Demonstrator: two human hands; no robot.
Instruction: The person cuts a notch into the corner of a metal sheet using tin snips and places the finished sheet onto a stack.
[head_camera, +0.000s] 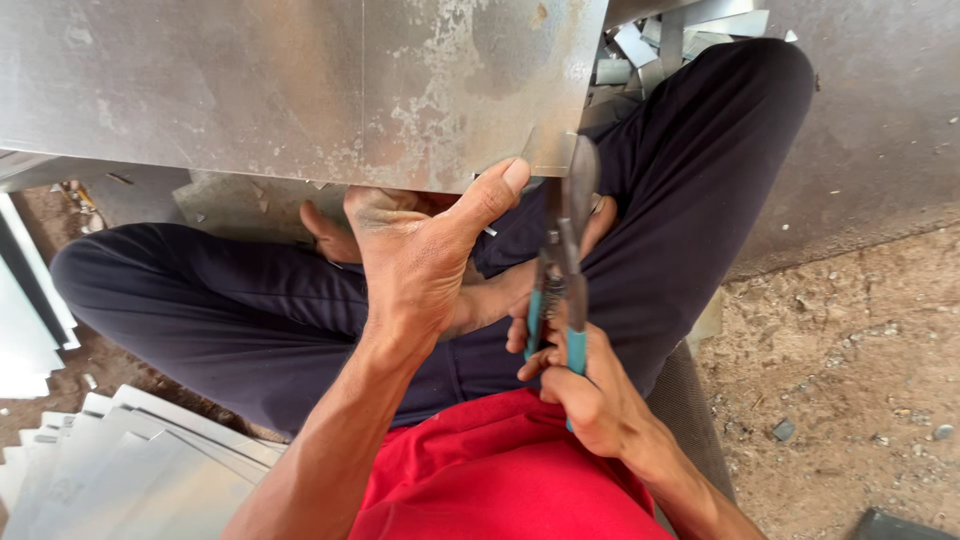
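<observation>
So we've got a big galvanized metal sheet resting across our lap, its lower edge right above our crossed legs in dark trousers. Surface is pretty spotty, with whitish stains toward its right side. Our left hand is pinching that lower edge, thumb pressed on top near the corner, the other fingers tucked underneath where we can't see them. Just beside the thumb, the tin snips have their blades up against the sheet's bottom right corner. Our right hand is wrapped closed around the teal handles, squeezing them nearly together. Red shirt fills the bottom of the view. On the left there's a stack of cut metal sheets lying on the dirt ground, and some metal offcuts are piled up behind our knee.
</observation>
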